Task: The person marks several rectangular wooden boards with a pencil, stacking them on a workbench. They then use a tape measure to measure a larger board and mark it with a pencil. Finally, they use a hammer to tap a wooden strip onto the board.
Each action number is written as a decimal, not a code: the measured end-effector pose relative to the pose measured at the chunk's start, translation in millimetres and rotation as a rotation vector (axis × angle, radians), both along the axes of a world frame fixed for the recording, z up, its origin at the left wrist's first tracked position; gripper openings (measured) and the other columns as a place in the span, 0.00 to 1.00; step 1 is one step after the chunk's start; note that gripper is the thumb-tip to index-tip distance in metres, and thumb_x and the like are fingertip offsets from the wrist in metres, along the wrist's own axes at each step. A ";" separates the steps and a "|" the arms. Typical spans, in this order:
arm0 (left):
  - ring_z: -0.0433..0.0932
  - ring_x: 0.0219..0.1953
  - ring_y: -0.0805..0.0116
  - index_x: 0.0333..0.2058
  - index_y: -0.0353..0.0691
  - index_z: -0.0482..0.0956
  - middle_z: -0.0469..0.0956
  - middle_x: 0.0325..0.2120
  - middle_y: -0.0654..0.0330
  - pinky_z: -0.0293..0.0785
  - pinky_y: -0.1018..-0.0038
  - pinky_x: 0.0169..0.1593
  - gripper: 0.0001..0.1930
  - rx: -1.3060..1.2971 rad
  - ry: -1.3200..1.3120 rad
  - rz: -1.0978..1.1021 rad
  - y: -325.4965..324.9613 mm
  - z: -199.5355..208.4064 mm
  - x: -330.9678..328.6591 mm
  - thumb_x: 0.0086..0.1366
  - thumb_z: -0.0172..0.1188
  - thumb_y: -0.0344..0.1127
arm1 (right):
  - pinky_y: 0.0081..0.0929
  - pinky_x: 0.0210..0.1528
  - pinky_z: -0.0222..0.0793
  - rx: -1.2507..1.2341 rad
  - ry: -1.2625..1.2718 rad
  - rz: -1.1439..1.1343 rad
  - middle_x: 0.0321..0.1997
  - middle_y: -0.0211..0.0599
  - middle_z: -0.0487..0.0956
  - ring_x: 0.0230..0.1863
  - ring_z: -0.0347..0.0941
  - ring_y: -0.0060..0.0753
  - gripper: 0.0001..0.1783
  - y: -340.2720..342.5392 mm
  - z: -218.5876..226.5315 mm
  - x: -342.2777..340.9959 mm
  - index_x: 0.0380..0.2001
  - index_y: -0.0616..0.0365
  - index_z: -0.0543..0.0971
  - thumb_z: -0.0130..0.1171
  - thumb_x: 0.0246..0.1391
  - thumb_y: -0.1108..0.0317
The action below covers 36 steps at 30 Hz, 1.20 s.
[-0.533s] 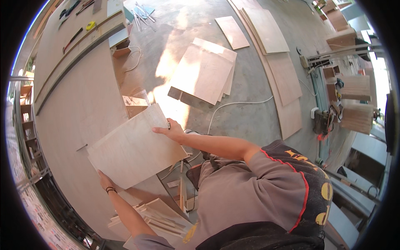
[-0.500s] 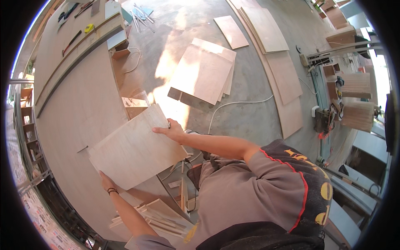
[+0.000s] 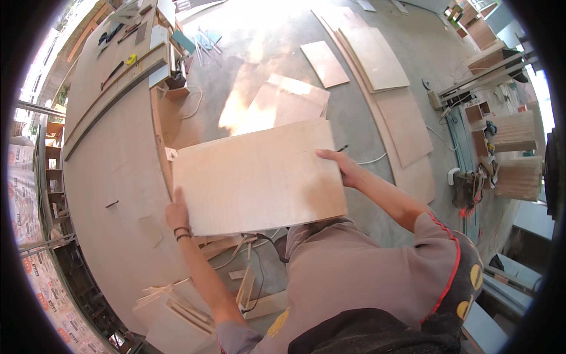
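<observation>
A flat, pale rectangular wooden panel (image 3: 259, 183) is held in front of the person's body, spanned between both hands. Its left edge is gripped by the left hand (image 3: 177, 213), which has a dark band (image 3: 183, 232) around its wrist. The right edge is grasped by the right hand (image 3: 342, 167), with the thumb laid on the upper face and the fingers partly hidden. A dark, slender stick (image 3: 343, 148) is seen jutting out beside the right hand.

To the left of the left hand, a broad wooden bench (image 3: 127, 248) is seen, with a small dark rod (image 3: 112, 204) lying on it. Farther along the bench, ahead of the left hand, long strips (image 3: 118, 97), a yellow tape measure (image 3: 131, 59) and a red-and-black tool (image 3: 112, 75) are laid out. Nearer the body than the left hand, thin wooden offcuts (image 3: 183, 310) are heaped.

Beyond the hands, a pile of boards (image 3: 283, 103) on the floor (image 3: 236, 29) is partly covered by the panel. Ahead of the right hand, a single smaller board (image 3: 325, 63) is placed; farther right, longer boards (image 3: 377, 65) are stacked. A white cable (image 3: 372, 160) is stretched just past the right hand.
</observation>
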<state>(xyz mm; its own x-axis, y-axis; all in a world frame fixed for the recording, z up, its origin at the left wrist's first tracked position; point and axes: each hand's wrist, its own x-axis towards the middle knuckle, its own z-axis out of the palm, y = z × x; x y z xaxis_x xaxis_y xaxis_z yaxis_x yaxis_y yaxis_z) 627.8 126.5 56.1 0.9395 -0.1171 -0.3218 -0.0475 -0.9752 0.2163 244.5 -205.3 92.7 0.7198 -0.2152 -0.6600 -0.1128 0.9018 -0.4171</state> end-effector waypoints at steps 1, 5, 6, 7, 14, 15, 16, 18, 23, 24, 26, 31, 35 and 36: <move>0.82 0.44 0.40 0.38 0.21 0.82 0.81 0.39 0.34 0.74 0.55 0.49 0.48 0.009 0.017 -0.062 -35.0 -1.0 -20.1 0.64 0.44 0.74 | 0.35 0.59 0.74 -0.018 0.023 -0.038 0.59 0.45 0.76 0.56 0.77 0.38 0.30 -15.1 10.3 -26.4 0.61 0.66 0.68 0.61 0.62 0.60; 0.80 0.49 0.38 0.40 0.29 0.85 0.81 0.42 0.34 0.74 0.54 0.54 0.47 -0.029 0.127 -0.234 -132.3 -61.6 -100.1 0.63 0.42 0.76 | 0.36 0.61 0.73 -0.130 0.106 -0.108 0.59 0.48 0.75 0.57 0.76 0.41 0.33 -69.1 50.9 -130.5 0.62 0.67 0.66 0.63 0.59 0.60; 0.80 0.50 0.39 0.40 0.31 0.85 0.81 0.43 0.35 0.73 0.54 0.55 0.46 -0.065 0.171 -0.294 -151.1 -83.0 -118.2 0.62 0.43 0.76 | 0.37 0.61 0.73 -0.143 0.132 -0.134 0.58 0.48 0.76 0.57 0.76 0.41 0.33 -79.8 57.4 -156.3 0.61 0.67 0.66 0.63 0.58 0.60; 0.80 0.50 0.39 0.41 0.32 0.85 0.81 0.43 0.37 0.73 0.54 0.55 0.46 -0.073 0.228 -0.330 -172.4 -93.5 -138.8 0.61 0.44 0.76 | 0.37 0.61 0.73 -0.156 0.153 -0.163 0.58 0.49 0.76 0.57 0.76 0.41 0.34 -91.5 62.5 -176.6 0.61 0.67 0.66 0.64 0.57 0.61; 0.81 0.50 0.47 0.47 0.35 0.84 0.83 0.44 0.44 0.74 0.61 0.56 0.41 -0.124 0.616 -0.482 -340.6 -133.4 -243.6 0.59 0.51 0.71 | 0.42 0.61 0.72 -0.200 0.379 -0.446 0.56 0.49 0.76 0.57 0.75 0.45 0.35 -132.4 91.9 -253.4 0.61 0.67 0.66 0.63 0.51 0.64; 0.81 0.51 0.48 0.49 0.35 0.83 0.83 0.45 0.45 0.74 0.62 0.57 0.40 -0.106 0.657 -0.493 -357.9 -149.9 -254.9 0.59 0.52 0.70 | 0.42 0.62 0.72 -0.185 0.405 -0.479 0.57 0.50 0.75 0.57 0.75 0.46 0.36 -142.6 83.9 -259.8 0.61 0.68 0.65 0.63 0.51 0.64; 0.81 0.52 0.49 0.52 0.36 0.81 0.83 0.46 0.46 0.73 0.62 0.58 0.40 -0.128 0.568 -0.519 -374.5 -165.9 -267.6 0.59 0.53 0.69 | 0.43 0.62 0.72 -0.173 0.430 -0.510 0.57 0.51 0.75 0.58 0.75 0.47 0.37 -157.1 76.3 -264.2 0.62 0.68 0.64 0.63 0.50 0.64; 0.79 0.54 0.50 0.57 0.38 0.77 0.82 0.48 0.47 0.71 0.64 0.61 0.40 -0.144 0.370 -0.566 -406.3 -200.3 -281.7 0.59 0.55 0.67 | 0.44 0.63 0.70 -0.196 0.452 -0.539 0.56 0.51 0.75 0.58 0.74 0.47 0.37 -193.5 51.8 -267.1 0.62 0.68 0.64 0.62 0.50 0.64; 0.76 0.56 0.46 0.57 0.37 0.76 0.79 0.52 0.44 0.70 0.60 0.59 0.36 -0.356 0.554 -0.259 -443.8 -236.0 -302.9 0.63 0.55 0.62 | 0.39 0.60 0.70 -0.236 0.648 -0.541 0.55 0.47 0.75 0.55 0.74 0.44 0.35 -331.5 -30.7 -238.4 0.60 0.67 0.67 0.63 0.49 0.65; 0.76 0.55 0.44 0.55 0.35 0.76 0.78 0.51 0.41 0.70 0.57 0.58 0.34 -0.338 0.503 -0.292 -435.6 -252.5 -310.2 0.65 0.55 0.61 | 0.38 0.59 0.70 -0.260 0.670 -0.527 0.54 0.46 0.75 0.54 0.73 0.43 0.35 -373.2 -60.3 -230.4 0.59 0.67 0.67 0.64 0.49 0.66; 0.76 0.55 0.42 0.52 0.35 0.78 0.78 0.50 0.40 0.70 0.54 0.58 0.32 -0.255 0.527 -0.100 -397.2 -304.1 -340.7 0.66 0.54 0.59 | 0.36 0.59 0.69 -0.356 0.633 -0.579 0.53 0.44 0.76 0.53 0.73 0.41 0.33 -458.5 -110.3 -197.0 0.57 0.68 0.70 0.65 0.47 0.66; 0.68 0.64 0.42 0.62 0.36 0.71 0.71 0.60 0.40 0.62 0.56 0.67 0.39 0.313 0.948 0.204 -369.9 -253.8 -468.5 0.64 0.52 0.63 | 0.35 0.60 0.68 -0.402 0.681 -0.651 0.57 0.42 0.75 0.57 0.72 0.40 0.36 -619.7 -261.8 -105.1 0.59 0.68 0.68 0.67 0.47 0.67; 0.66 0.65 0.42 0.65 0.36 0.66 0.69 0.62 0.40 0.61 0.55 0.68 0.43 0.182 0.943 0.606 -423.4 -234.4 -530.7 0.63 0.52 0.66 | 0.35 0.61 0.69 -0.290 0.682 -0.818 0.59 0.42 0.74 0.57 0.72 0.39 0.36 -738.2 -346.0 -5.0 0.59 0.67 0.69 0.67 0.46 0.68; 0.66 0.65 0.41 0.66 0.37 0.65 0.69 0.62 0.41 0.61 0.55 0.68 0.44 0.197 0.956 0.607 -456.0 -227.3 -524.9 0.63 0.52 0.67 | 0.36 0.61 0.70 -0.310 0.603 -0.797 0.58 0.41 0.75 0.57 0.72 0.39 0.35 -769.4 -370.5 20.8 0.59 0.65 0.69 0.66 0.47 0.68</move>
